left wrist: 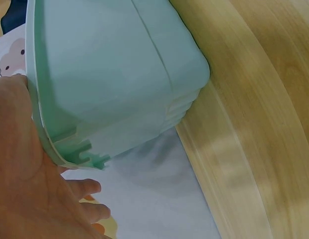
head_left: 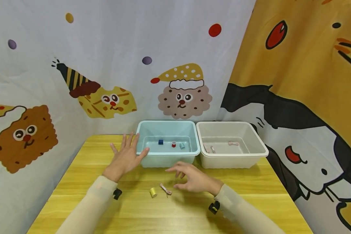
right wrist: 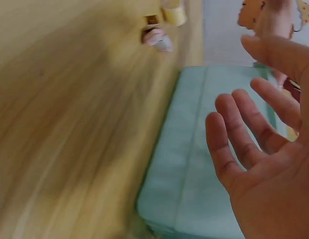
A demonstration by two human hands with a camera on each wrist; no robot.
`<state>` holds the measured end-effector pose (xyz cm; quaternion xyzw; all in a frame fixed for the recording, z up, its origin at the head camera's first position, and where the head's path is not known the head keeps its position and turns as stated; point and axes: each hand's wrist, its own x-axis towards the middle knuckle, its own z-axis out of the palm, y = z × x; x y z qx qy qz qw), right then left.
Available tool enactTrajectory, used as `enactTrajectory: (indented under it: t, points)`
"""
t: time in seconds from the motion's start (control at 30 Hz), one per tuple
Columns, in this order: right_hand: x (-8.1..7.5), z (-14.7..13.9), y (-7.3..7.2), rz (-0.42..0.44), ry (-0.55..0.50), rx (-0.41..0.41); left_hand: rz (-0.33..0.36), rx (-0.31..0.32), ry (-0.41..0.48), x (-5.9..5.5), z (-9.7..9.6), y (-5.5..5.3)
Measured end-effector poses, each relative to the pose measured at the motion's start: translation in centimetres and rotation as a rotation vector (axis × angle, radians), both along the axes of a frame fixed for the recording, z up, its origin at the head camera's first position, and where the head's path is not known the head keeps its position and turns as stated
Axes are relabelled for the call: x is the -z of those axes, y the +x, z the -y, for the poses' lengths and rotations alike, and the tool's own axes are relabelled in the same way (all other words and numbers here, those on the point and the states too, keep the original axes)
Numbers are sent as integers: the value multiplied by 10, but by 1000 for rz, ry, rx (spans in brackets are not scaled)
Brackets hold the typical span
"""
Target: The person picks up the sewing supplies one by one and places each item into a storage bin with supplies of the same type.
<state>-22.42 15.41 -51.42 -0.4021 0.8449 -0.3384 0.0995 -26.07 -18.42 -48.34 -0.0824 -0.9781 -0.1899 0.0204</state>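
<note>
My left hand [head_left: 125, 158] rests with spread fingers at the left rim of a light blue bin [head_left: 167, 160]; the left wrist view shows the palm against that rim. In front of the bin, my right hand [head_left: 195, 178] hovers over the table with loosely bent fingers and nothing in them. Nearest to it lies a small bundle of pinkish-white cord [head_left: 165, 189], beside a yellow thread spool [head_left: 153, 192]. Inside the blue bin are a dark blue spool [head_left: 161, 142], a red spool [head_left: 174, 144] and a light blue spool [head_left: 182, 146].
A white bin [head_left: 234, 161] stands right of the blue one, holding several cord bundles such as one pinkish bundle [head_left: 233, 143]. Both bins stand at the back of the wooden table [head_left: 152, 219], before a printed curtain [head_left: 111, 42].
</note>
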Motion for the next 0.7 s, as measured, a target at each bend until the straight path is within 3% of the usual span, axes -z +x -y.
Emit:
enactTrajectory:
  t: [0.2,0.7]
  points:
    - [17,4,-6,48,65,-47,-2,-1,1,2,2,0]
    - [35,20,-23,60,144,-170,1,-5,9,0,1,0]
